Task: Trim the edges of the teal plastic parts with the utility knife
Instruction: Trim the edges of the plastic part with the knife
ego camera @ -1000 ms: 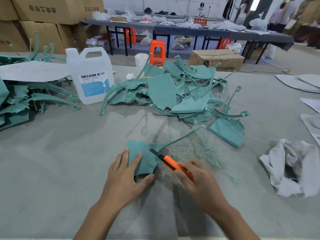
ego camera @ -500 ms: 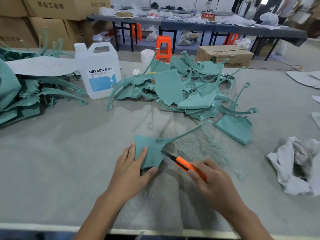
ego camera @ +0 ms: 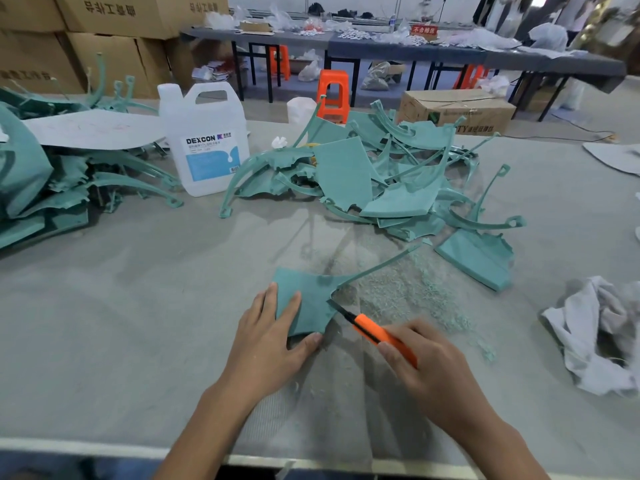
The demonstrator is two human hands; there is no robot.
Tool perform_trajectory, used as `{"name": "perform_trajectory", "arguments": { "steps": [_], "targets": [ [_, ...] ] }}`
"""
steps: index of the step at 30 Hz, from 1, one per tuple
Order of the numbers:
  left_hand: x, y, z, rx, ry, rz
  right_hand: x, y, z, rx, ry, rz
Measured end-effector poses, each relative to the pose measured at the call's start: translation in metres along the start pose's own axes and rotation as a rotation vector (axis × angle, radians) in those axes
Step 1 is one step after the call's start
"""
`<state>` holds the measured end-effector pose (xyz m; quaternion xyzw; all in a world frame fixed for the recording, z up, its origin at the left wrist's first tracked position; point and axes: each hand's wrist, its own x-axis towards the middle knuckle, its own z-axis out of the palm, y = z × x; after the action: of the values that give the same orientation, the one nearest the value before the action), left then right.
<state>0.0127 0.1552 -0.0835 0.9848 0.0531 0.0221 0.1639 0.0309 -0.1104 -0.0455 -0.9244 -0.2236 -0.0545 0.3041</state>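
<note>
A flat teal plastic part point(ego camera: 313, 303) with a long thin arm reaching up to the right lies on the grey table point(ego camera: 138, 323) in front of me. My left hand point(ego camera: 268, 341) presses it down with straight fingers, thumb at its near corner. My right hand point(ego camera: 433, 365) grips the orange utility knife point(ego camera: 377, 332). The knife's dark blade tip touches the part's right edge. A heap of teal parts point(ego camera: 377, 174) lies behind, and another pile of teal parts point(ego camera: 45, 188) sits at the left.
Teal shavings point(ego camera: 415, 292) are scattered right of the part. A white DEXCON jug point(ego camera: 204, 140) stands at the back left. A crumpled white rag point(ego camera: 602, 330) lies at the right. The table's near edge point(ego camera: 104, 448) runs along the bottom. Cardboard boxes point(ego camera: 104, 32) and an orange stool point(ego camera: 334, 95) stand beyond.
The knife blade has slid along the part's right edge, away from me toward the base of the thin arm. My left hand stays pressed on the part. The camera has tilted.
</note>
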Motion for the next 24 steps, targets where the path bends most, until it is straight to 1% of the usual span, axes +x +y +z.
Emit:
{"name": "perform_trajectory", "arguments": {
  "steps": [6, 9, 12, 13, 15, 17, 19, 22, 24],
  "targets": [
    [0.0, 0.0, 0.001, -0.003, 0.021, -0.007, -0.004, 0.003, 0.003, 0.006, 0.027, 0.003],
    [-0.001, 0.002, 0.002, -0.067, 0.062, -0.018, -0.006, 0.002, 0.003, -0.005, 0.022, -0.014],
    [-0.001, 0.005, -0.001, -0.129, 0.143, -0.03, -0.006, 0.006, -0.004, -0.024, 0.131, 0.019],
    [-0.001, 0.005, -0.002, -0.114, 0.144, -0.028, -0.008, 0.006, -0.005, -0.013, 0.149, 0.014],
    [0.0, 0.002, -0.002, -0.099, 0.132, -0.012, -0.014, 0.003, -0.004, -0.002, 0.11, -0.026],
    [-0.001, -0.002, -0.002, -0.116, 0.129, 0.005, -0.019, 0.002, -0.002, -0.035, 0.049, -0.072],
    [-0.002, -0.003, -0.004, -0.135, 0.139, 0.014, -0.017, 0.004, -0.002, -0.097, 0.036, -0.088],
    [0.0, -0.004, -0.007, -0.114, 0.104, 0.033, -0.012, 0.005, -0.003, -0.152, 0.124, -0.039],
    [-0.001, -0.008, -0.012, -0.086, 0.029, 0.04, -0.011, 0.005, -0.002, -0.107, 0.192, -0.002]
  ]
}}
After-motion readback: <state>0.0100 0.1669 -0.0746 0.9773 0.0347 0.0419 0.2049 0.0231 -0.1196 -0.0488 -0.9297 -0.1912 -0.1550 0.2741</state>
